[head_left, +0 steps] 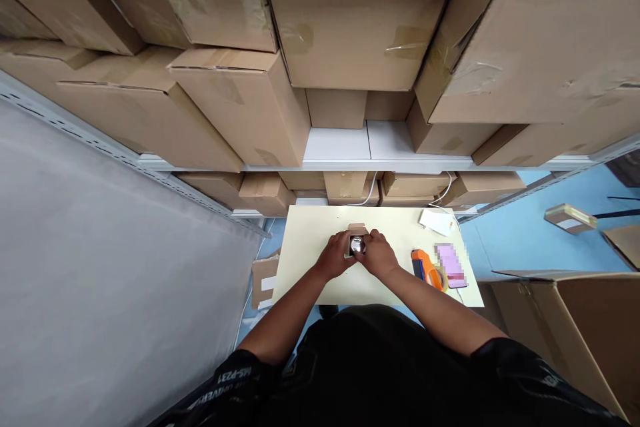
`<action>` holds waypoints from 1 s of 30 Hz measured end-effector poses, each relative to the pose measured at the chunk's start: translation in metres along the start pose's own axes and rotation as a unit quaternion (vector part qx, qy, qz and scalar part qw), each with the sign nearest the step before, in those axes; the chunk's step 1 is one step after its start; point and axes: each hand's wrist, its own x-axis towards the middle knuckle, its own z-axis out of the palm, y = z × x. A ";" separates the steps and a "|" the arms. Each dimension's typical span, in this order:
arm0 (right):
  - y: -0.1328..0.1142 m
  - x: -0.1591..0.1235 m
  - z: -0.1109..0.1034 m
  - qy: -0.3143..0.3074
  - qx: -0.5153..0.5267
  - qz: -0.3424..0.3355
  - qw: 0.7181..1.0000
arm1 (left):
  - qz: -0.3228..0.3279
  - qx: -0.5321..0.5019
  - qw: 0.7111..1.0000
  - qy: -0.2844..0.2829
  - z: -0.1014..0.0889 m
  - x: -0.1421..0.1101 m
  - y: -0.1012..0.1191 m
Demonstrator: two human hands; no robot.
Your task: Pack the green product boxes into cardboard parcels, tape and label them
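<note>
A small pale table (310, 240) stands in front of me. Both hands meet at its middle over a small open cardboard box (357, 229). My left hand (334, 255) and my right hand (380, 255) are curled around a shiny round object (357, 246) that sits at the box's opening. The fingers of both hands are closed on it. The box's flap stands up behind the object.
An orange tape dispenser (425, 268) and a pink item (451, 264) lie at the table's right. A white card (436, 221) lies at the far right corner. Shelves of large cardboard boxes (350, 27) rise behind. An open carton (575, 327) stands at the right.
</note>
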 end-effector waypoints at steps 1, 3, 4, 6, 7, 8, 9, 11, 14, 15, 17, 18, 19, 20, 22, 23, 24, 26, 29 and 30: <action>-0.002 0.002 -0.002 -0.010 -0.009 0.010 1.000 | 0.004 -0.001 1.000 0.003 0.001 0.000 -0.001; -0.006 0.008 -0.005 -0.028 -0.022 0.032 0.999 | 0.009 -0.004 1.000 0.002 0.001 -0.001 -0.003; -0.008 0.011 -0.006 -0.038 -0.027 0.041 0.998 | 0.009 -0.007 1.000 0.000 0.000 -0.001 -0.003; -0.011 0.018 -0.008 -0.058 -0.034 0.056 0.996 | 0.006 -0.011 1.000 -0.005 -0.002 0.000 -0.003; -0.013 0.021 -0.009 -0.066 -0.037 0.062 0.995 | 0.005 -0.013 1.000 -0.007 -0.003 0.000 -0.002; -0.014 0.024 -0.009 -0.073 -0.040 0.066 0.994 | 0.003 -0.014 1.000 -0.008 -0.003 0.000 -0.001; -0.015 0.027 -0.009 -0.078 -0.042 0.070 0.994 | 0.002 -0.014 1.000 -0.008 -0.004 0.000 0.000; -0.017 0.031 -0.007 -0.079 -0.047 0.074 0.993 | -0.003 -0.014 1.000 -0.008 -0.005 0.000 0.001; -0.018 0.032 -0.005 -0.076 -0.057 0.073 0.993 | -0.005 -0.013 1.000 -0.005 -0.004 0.000 0.001; -0.017 0.031 -0.005 -0.072 -0.061 0.070 0.993 | -0.003 -0.011 1.000 -0.004 -0.004 0.000 0.001; -0.017 0.027 -0.004 -0.064 -0.067 0.064 0.994 | 0.003 -0.004 1.000 -0.003 -0.004 0.000 0.001; -0.017 0.023 -0.005 -0.059 -0.067 0.061 0.994 | 0.005 -0.001 1.000 -0.003 -0.004 0.000 0.001; -0.017 0.019 -0.005 -0.052 -0.066 0.058 0.995 | 0.005 0.002 1.000 -0.004 -0.004 0.000 0.001; -0.017 0.015 -0.006 -0.043 -0.064 0.053 0.996 | 0.004 0.004 1.000 -0.003 -0.003 0.000 0.001; -0.018 0.007 -0.010 -0.016 -0.061 0.041 0.997 | 0.000 0.006 1.000 -0.001 -0.003 0.001 0.001; -0.019 0.003 -0.013 0.002 -0.062 0.032 0.998 | -0.002 0.007 1.000 0.002 -0.003 0.001 0.001; -0.020 0.000 -0.016 0.021 -0.061 0.023 0.998 | -0.004 0.007 1.000 0.005 -0.003 0.001 0.001; -0.021 -0.004 -0.026 0.055 -0.046 0.009 0.997 | -0.007 0.005 1.000 0.011 -0.003 0.002 0.000; -0.019 -0.004 -0.046 0.092 0.027 0.002 0.995 | -0.017 0.004 1.000 0.015 -0.006 0.003 0.001; -0.018 -0.004 -0.054 0.103 0.059 0.004 0.993 | -0.021 0.005 1.000 0.017 -0.007 0.003 0.001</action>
